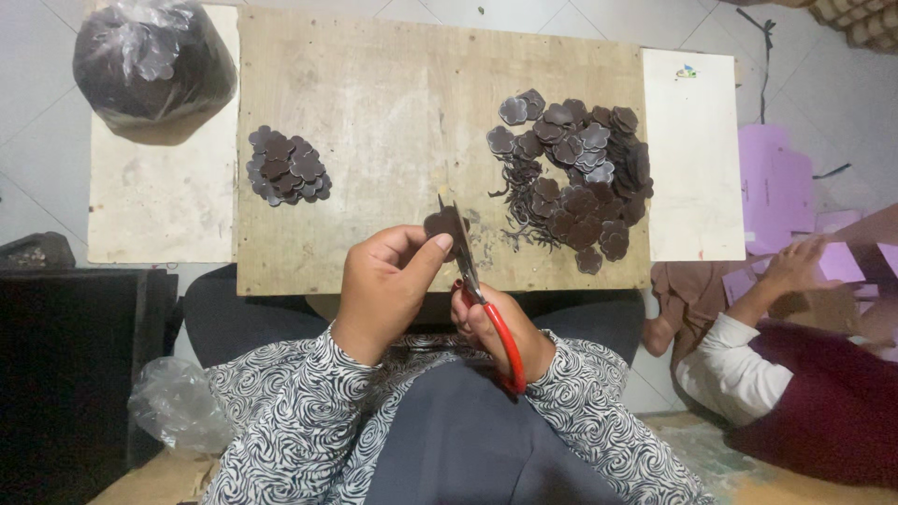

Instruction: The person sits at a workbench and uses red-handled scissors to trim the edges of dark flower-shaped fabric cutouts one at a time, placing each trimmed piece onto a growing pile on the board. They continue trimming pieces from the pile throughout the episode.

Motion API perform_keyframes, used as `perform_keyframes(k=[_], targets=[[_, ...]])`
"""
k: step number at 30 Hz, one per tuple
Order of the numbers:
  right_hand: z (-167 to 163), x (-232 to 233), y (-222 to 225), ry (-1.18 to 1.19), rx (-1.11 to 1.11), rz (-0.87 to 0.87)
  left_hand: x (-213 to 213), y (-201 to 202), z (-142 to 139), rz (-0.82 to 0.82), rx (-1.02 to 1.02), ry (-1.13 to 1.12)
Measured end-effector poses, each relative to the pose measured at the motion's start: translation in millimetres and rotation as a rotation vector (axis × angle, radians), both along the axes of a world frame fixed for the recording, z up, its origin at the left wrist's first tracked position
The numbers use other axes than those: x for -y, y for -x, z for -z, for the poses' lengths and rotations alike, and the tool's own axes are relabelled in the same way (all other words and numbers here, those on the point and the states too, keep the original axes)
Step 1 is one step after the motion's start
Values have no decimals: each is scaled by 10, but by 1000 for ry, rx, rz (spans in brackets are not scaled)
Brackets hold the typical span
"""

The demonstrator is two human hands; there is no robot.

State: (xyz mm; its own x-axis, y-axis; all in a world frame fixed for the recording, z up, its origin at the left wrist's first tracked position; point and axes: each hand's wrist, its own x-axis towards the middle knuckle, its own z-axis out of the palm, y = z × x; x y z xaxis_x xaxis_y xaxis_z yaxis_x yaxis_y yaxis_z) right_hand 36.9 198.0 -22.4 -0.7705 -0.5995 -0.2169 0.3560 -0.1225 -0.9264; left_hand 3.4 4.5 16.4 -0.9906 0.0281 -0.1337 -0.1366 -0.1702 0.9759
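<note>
Left hand point(383, 281) pinches a thin, light, probably flexible dark flower-shaped cutout point(443, 224) by its edge; right hand point(496, 327) grips red-handled scissors point(477, 290).

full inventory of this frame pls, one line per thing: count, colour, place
wooden board: one, tan, across the lap, centre
small flower pile: one heap, dark brown, board left
large flower pile: one heap, dark brown, with thin trimmings, board right
flower piece: one, dark brown, at the scissor blades
scissors: one, red handles
tied bag: one, clear plastic with dark contents, top left
pale panels: two, off-white, either side of the board
co-worker's hand: one, on purple sheets, right edge
left hand: holds the flower piece
right hand: grips the scissors
</note>
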Motion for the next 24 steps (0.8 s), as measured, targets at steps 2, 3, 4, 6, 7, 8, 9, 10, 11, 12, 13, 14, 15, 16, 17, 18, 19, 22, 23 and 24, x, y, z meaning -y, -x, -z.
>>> perform_keyframes(k=[2,3,4,6,7,8,9,10,11,12,13,14,15,16,17,18,19,22,23,24], targets=[[-4,6,9,-31,-70,-10,-7,6,-6,-6,6,-23],[-9,7,11,-46,-105,-15,-14,8,-6,-9,8,-34],[-13,7,14,-60,-128,-25,-21,-2,-8,-17,9,-34],[-19,13,24,-90,-171,-42,-32,-14,-5,-29,13,-37],[-23,13,23,-94,-162,-30,-44,-17,-2,-36,15,-21],[-26,13,18,-98,-155,-19,-58,-20,1,-44,17,-4],[-28,17,15,-101,-146,-8,-67,-19,4,-52,20,13],[-27,21,11,-93,-141,-3,-80,-21,7,-56,27,0],[-26,26,6,-86,-136,3,-96,-23,9,-59,34,-14],[-25,26,3,-79,-131,8,-113,-25,10,-62,41,-28],[-23,31,5,-66,-126,12,-119,-22,10,-68,38,-25],[-22,34,3,-53,-120,16,-127,-23,9,-72,35,-23],[-22,37,1,-40,-114,21,-136,-25,7,-76,33,-21],[-24,39,-7,-42,-112,31,-150,-29,4,-78,39,-35],[-24,47,-8,-43,-112,41,-156,-29,2,-81,44,-48],[-24,54,-10,-44,-111,51,-163,-29,-1,-84,49,-61],[-23,62,-12,-22,-108,58,-168,-31,-3,-82,52,-73],[-22,75,-7,25,-106,71,-171,-36,-5,-82,46,-73],[-23,74,-1,28,-113,68,-169,-32,-2,-86,32,-49],[-23,72,2,31,-120,66,-168,-32,2,-91,17,-25]])
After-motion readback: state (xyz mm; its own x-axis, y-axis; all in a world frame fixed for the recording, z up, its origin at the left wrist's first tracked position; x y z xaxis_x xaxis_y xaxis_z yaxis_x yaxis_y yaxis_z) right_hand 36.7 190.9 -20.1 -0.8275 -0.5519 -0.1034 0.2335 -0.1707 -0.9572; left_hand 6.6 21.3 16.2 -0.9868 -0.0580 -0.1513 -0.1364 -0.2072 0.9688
